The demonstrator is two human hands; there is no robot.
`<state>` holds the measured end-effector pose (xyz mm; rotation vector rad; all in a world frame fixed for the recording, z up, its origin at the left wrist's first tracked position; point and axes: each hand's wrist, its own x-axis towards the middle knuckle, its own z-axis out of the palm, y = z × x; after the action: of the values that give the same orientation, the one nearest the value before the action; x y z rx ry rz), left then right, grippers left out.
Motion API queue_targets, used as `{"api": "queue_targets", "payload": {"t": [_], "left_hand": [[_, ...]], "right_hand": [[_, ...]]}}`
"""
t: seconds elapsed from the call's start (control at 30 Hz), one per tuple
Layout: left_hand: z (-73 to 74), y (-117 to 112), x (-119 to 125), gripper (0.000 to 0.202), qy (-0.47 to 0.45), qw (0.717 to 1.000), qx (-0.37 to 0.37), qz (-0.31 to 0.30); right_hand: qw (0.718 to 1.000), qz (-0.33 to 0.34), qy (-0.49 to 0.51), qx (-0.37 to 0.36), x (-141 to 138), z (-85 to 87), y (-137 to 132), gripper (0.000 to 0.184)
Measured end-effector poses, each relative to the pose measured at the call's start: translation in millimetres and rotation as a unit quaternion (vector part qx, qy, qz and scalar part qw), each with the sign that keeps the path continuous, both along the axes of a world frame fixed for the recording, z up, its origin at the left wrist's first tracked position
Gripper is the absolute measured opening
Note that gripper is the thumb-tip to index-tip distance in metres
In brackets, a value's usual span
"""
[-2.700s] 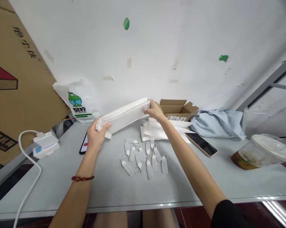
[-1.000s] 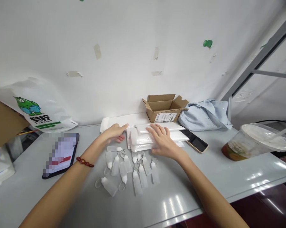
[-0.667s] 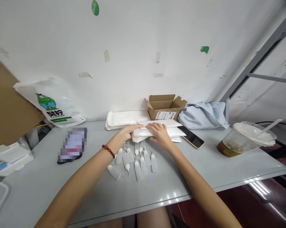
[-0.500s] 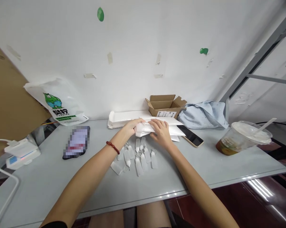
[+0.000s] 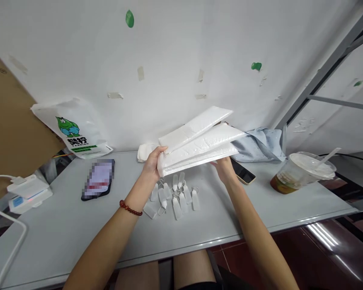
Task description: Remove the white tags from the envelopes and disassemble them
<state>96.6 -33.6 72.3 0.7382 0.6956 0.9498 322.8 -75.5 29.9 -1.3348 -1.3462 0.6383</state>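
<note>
Several white padded mailers (image 5: 196,141) are raised off the desk, fanned apart toward their right ends. My left hand (image 5: 155,162), wearing a red bead bracelet on its wrist, is closed on their left ends with the thumb on top. My right hand (image 5: 225,167) is under the right part of the lowest mailer, its fingers mostly hidden; whether it grips is not visible. Below the mailers lies a cluster of small translucent squeeze bottles (image 5: 176,207), with loops at their caps. Behind my left hand, another white item (image 5: 145,151), partly covered, rests on the desk.
A blurred-screen phone (image 5: 98,179), a white bag (image 5: 75,133) and a white plugged-in device (image 5: 30,195) are on the left. To the right are a dark phone (image 5: 243,171), blue cloth (image 5: 260,145) and a lidded drink cup (image 5: 302,173). The cardboard box is nearly hidden.
The mailers have risen from the desk and spread into a fan, now covering most of the cardboard box. My left hand moved left; my right hand went from on top to underneath, farther right.
</note>
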Motion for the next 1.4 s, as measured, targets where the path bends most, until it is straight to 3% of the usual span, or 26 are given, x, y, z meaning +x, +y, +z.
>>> {"api": "queue_targets", "payload": {"t": [0.07, 0.13, 0.23, 0.3, 0.43, 0.5, 0.57, 0.63, 0.7, 0.73, 0.83, 0.97, 1.07, 1.23, 1.3, 1.4], "left_hand": [[-6.6, -0.9, -1.9, 0.045, 0.011, 1.000, 0.008, -0.005], [-11.8, 0.0, -4.8, 0.043, 0.024, 1.000, 0.010, -0.001], [-17.5, 1.8, -10.9, 0.040, 0.035, 0.999, 0.013, 0.019], [-20.3, 1.5, -14.7, 0.039, 0.043, 0.998, 0.008, 0.035], [-24.3, -2.2, -19.0, 0.042, 0.070, 0.996, 0.016, 0.047], [-26.7, -3.4, -20.0, 0.057, 0.119, 0.990, 0.037, 0.063], [-28.9, -3.5, -20.8, 0.080, 0.223, 0.965, 0.075, 0.119], [-29.1, -3.9, -21.3, 0.097, 0.336, 0.912, 0.151, 0.179], [-25.8, -6.0, -20.9, 0.099, 0.375, 0.872, 0.261, 0.173], [-22.9, -7.8, -20.2, 0.098, 0.364, 0.868, 0.305, 0.144], [-12.3, -13.5, -17.6, 0.104, 0.289, 0.888, 0.349, 0.075], [-6.1, -14.0, -19.2, 0.099, 0.218, 0.921, 0.295, 0.135], [-10.6, -10.1, -23.8, 0.086, 0.194, 0.932, 0.264, 0.158], [-27.2, -4.8, -22.4, 0.077, 0.133, 0.962, 0.206, 0.121], [-34.2, -4.6, -18.7, 0.074, 0.139, 0.968, 0.195, 0.077], [-40.9, -5.7, -13.9, 0.073, 0.187, 0.957, 0.215, 0.046]], "right_hand": [[0.982, 0.150, 0.110, -0.035, -2.2, 5.8, -2.5, 0.080], [0.965, 0.207, 0.158, -0.026, -10.2, 12.8, -5.1, 0.087], [0.963, 0.145, 0.222, 0.043, -28.1, 21.8, -4.8, 0.089], [0.965, 0.118, 0.231, 0.050, -40.2, 24.2, -1.7, 0.089], [0.956, 0.164, 0.244, 0.008, -60.5, 20.3, 8.2, 0.083], [0.944, 0.170, 0.284, 0.014, -68.7, 15.9, 15.2, 0.069], [0.934, 0.146, 0.325, 0.026, -75.8, 11.8, 23.1, 0.056], [0.933, 0.106, 0.341, 0.028, -82.0, 9.8, 30.3, 0.048], [0.944, 0.080, 0.317, 0.028, -88.2, 12.4, 34.3, 0.042], [0.953, 0.081, 0.290, 0.033, -91.2, 15.7, 34.8, 0.040], [0.972, 0.136, 0.182, 0.064, -99.0, 31.8, 31.5, 0.047], [0.960, 0.258, 0.080, 0.067, -97.8, 44.4, 28.6, 0.076], [0.937, 0.336, 0.097, 0.016, -85.2, 32.1, 35.0, 0.086], [0.865, 0.452, 0.164, -0.144, -63.1, -0.3, 48.9, 0.090], [0.861, 0.452, 0.163, -0.169, -61.5, -6.6, 51.1, 0.085], [0.888, 0.394, 0.176, -0.157, -65.9, -8.1, 50.0, 0.078]]}}
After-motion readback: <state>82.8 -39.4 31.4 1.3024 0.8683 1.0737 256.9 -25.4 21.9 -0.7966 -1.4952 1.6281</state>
